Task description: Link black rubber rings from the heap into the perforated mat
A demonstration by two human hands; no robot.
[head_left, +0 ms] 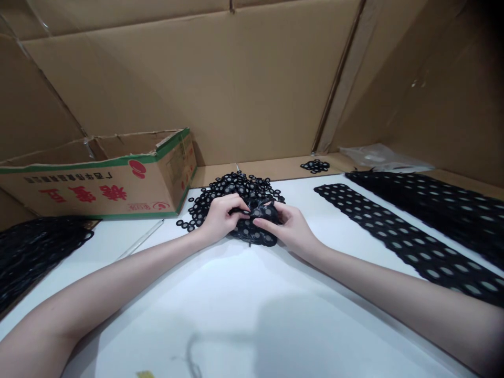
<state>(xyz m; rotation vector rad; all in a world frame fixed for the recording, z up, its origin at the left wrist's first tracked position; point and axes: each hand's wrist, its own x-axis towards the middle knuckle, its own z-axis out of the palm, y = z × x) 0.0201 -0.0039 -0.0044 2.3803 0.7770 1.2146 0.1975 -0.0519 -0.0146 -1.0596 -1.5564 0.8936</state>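
Observation:
A crumpled black rubber sheet with rows of pale round holes (258,231) lies in the middle of the white table, bunched between my two hands. My left hand (225,215) pinches its upper left edge between thumb and fingers. On the other side, my right hand (289,223) grips the right part of the sheet, thumb in front and fingers behind. Right behind them rises a pile of small black rings (236,186), partly covered by my left hand. Some loose rings spread beside that hand.
A cardboard box with a green rim (165,181) stands at the left. Flat perforated black strips (394,231) lie at the right, near a clear plastic bag (384,156). More black material (35,252) sits far left. Cardboard walls (236,89) enclose the table (220,294).

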